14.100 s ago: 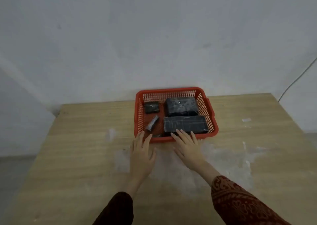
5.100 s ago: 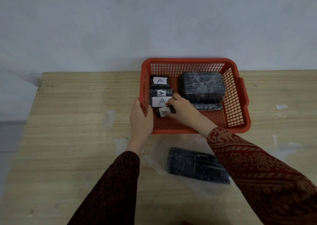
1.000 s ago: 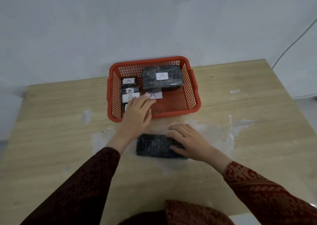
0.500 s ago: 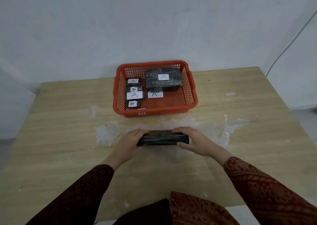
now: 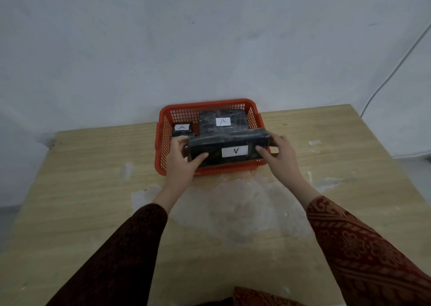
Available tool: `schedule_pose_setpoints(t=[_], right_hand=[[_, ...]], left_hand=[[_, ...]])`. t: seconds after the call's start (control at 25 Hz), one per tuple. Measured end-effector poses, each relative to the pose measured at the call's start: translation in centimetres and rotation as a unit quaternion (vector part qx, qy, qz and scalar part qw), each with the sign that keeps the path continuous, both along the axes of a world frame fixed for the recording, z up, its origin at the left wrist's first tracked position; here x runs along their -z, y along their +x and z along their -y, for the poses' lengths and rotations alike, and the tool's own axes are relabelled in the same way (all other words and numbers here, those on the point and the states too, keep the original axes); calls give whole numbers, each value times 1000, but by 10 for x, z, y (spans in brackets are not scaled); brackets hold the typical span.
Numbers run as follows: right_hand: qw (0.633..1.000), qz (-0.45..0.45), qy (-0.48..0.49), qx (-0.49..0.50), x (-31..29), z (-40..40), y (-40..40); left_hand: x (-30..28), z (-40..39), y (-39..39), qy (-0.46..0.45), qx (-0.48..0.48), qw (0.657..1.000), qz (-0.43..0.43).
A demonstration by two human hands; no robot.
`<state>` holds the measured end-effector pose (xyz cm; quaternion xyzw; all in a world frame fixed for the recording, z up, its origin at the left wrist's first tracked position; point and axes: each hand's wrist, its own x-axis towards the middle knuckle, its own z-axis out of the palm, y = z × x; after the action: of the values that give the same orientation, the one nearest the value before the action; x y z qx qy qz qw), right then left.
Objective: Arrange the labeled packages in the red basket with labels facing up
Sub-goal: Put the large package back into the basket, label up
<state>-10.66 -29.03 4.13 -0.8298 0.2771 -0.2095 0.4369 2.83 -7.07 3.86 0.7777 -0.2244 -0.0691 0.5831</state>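
Note:
A red basket (image 5: 161, 152) stands at the table's far edge by the wall. I hold a long black wrapped package (image 5: 217, 147) over the basket's front half, tilted toward me, its white "A" label showing. My left hand (image 5: 180, 160) grips its left end and my right hand (image 5: 279, 154) grips its right end. Behind it in the basket lies a big black package (image 5: 210, 124) with an "A" label facing up. A small labeled package (image 5: 182, 127) sits at the back left. The other small packages are hidden behind the held one.
The wooden table (image 5: 81, 189) has whitish patches of residue (image 5: 233, 203) in front of the basket. A grey wall rises right behind the basket. A thin cable (image 5: 396, 65) runs down the wall at the right.
Both hands have lifted the long package off the table, turned it so its label shows, and carried it forward over the basket.

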Motion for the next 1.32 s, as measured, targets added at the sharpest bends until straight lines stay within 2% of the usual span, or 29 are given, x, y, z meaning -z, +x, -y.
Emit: schedule_pose_setpoints(t=[0.08,0.2,0.4,0.52,0.64,0.76,0.88,0.96,1.04,1.16,1.32], right_hand=[[999,-25,-13,35,2,2,14],[999,-33,18,13,12,-2,29],[998,-10,48,33,28,2,32],[980,51,168,90,24,7,39],[958,70,239,145,20,3,50],[938,77,293,170,19,-10,60],[947,66,300,97,22,-30,65],[956,56,283,60,26,-37,66],[955,47,288,47,27,-33,65],[954,5,300,-21,23,-16,56],[937,-44,326,-117,12,7,42]], left_hand=[[3,18,10,-1,-46,999,-28],[17,37,26,66,-110,991,-33],[30,45,35,98,-77,988,-92],[30,44,34,85,-49,984,-148],[25,49,29,61,-42,978,-196],[18,60,17,-18,-55,958,-282],[14,75,8,-104,-94,931,-337],[13,81,6,-98,-104,934,-329],[12,82,9,-58,-66,942,-323],[6,84,22,-31,-18,926,-375],[-8,78,52,-98,-56,909,-401]])
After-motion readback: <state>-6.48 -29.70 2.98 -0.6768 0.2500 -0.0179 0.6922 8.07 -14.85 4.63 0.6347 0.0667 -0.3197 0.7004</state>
